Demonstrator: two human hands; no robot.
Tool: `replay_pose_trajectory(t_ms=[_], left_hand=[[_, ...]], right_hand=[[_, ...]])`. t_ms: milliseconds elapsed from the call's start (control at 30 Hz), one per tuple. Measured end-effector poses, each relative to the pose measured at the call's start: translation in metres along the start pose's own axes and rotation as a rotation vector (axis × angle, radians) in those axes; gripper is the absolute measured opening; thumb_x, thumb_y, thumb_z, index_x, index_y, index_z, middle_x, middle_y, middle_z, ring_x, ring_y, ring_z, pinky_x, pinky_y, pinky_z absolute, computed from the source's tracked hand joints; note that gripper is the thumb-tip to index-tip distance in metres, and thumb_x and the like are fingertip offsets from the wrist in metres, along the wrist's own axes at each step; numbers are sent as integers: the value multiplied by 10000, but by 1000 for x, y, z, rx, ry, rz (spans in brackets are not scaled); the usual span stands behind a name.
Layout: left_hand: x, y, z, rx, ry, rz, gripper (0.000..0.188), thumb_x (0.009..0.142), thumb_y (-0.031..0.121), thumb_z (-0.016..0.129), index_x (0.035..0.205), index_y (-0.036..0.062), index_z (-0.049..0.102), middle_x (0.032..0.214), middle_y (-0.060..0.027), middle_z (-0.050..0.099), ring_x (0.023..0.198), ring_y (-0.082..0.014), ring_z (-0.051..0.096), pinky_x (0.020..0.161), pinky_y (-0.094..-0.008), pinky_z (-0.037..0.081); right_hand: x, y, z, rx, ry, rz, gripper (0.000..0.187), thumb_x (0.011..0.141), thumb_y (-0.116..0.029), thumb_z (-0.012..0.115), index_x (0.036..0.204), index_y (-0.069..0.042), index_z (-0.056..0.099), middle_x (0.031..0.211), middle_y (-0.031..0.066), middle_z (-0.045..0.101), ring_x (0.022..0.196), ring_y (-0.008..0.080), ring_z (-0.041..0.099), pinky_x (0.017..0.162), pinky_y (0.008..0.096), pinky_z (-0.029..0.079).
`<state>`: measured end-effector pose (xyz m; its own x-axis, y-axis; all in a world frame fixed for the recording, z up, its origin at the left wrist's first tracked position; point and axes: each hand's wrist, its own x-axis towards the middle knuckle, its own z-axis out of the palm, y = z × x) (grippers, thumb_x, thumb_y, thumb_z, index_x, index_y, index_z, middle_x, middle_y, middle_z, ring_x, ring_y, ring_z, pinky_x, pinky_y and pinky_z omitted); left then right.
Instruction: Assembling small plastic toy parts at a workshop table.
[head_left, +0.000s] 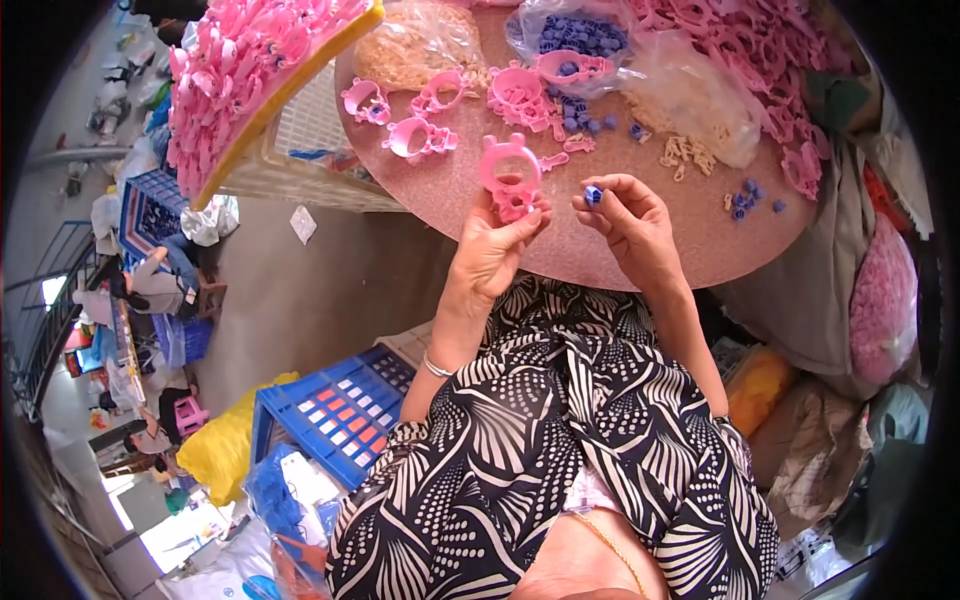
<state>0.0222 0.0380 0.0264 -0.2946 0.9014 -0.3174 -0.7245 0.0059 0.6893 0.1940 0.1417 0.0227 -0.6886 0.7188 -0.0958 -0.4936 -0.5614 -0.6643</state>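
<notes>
My left hand [492,250] grips a pink plastic ring-shaped piece [486,172] by its narrow lower end, holding it upright above the near edge of the round table [590,262]. Two small bumps stick up from the top of its ring. Between the thumb and fingertips of my right hand [638,225] is a small blue plastic piece [593,195], a short way right of the pink one. The two pieces are apart. Beyond my hands lie several similar pink pieces [408,138] and a loose scatter of blue pieces [578,116].
At the back stand a bag of blue pieces [590,38] and bags of cream pieces [415,50], [700,100]. Pink pieces heap at the far right [740,40] and fill a yellow-edged tray [270,110] at left. A blue crate [330,415] sits beside me; people work far left.
</notes>
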Motion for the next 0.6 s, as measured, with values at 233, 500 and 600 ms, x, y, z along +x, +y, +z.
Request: replay_pose_trajectory(t_ms=[233, 500, 600], left_hand=[[7, -14, 9, -396, -169, -82, 429, 946, 81, 575, 1347, 98, 425, 1242, -171, 554, 1136, -284, 570, 951, -394, 506], [13, -32, 10, -401, -175, 20, 324, 982, 158, 511, 1300, 100, 483, 1259, -130, 557, 1137, -274, 573, 994, -443, 489], [13, -33, 16, -363, -179, 46, 316, 983, 160, 509, 1294, 110, 491, 1241, -93, 569, 1115, -233, 580, 1001, -438, 485]], right_hand=[[-2, 6, -2, -210, 127, -170, 139, 930, -60, 612, 1038, 23, 641, 980, 100, 687, 806, 145, 655, 705, 273, 545], [-8, 7, 26, -443, 219, -189, 100, 911, -42, 630, 989, 6, 670, 877, 53, 668, 734, 102, 603, 686, 218, 484], [-2, 13, 23, -676, 270, -323, 81, 864, -30, 685, 938, 1, 698, 850, 10, 625, 705, 62, 549, 651, 198, 446]])
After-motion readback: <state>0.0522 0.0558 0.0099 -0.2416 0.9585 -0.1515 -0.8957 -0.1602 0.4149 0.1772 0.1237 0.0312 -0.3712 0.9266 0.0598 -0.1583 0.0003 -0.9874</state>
